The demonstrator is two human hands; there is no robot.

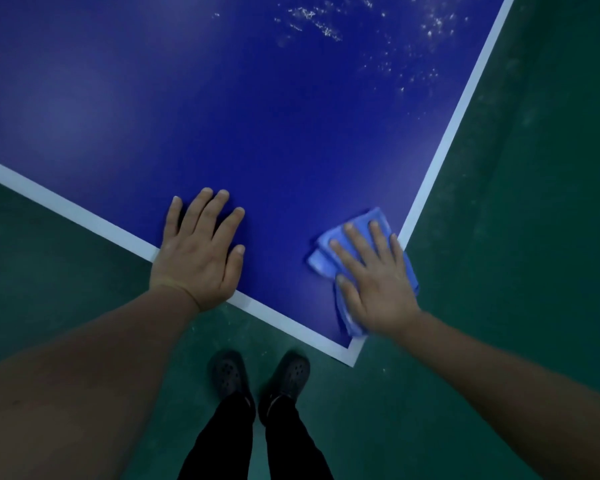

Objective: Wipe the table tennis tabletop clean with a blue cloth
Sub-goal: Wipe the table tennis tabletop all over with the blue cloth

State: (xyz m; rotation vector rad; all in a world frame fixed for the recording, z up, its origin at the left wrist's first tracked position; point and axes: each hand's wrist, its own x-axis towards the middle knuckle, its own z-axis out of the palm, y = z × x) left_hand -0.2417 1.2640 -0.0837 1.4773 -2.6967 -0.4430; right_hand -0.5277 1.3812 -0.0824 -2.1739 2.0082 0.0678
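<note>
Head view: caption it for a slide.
Right hand presses blue cloth near tabletop corner; left hand rests flat.

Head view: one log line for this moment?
right hand flat on blue cloth, table corner | left hand braces tabletop | white specks far side

Both forearms [84, 368] are bare, without sleeves. At the bottom centre of the frame, the person wears black trousers [222, 441] and dark clogs [229, 374] with small round holes.
</note>
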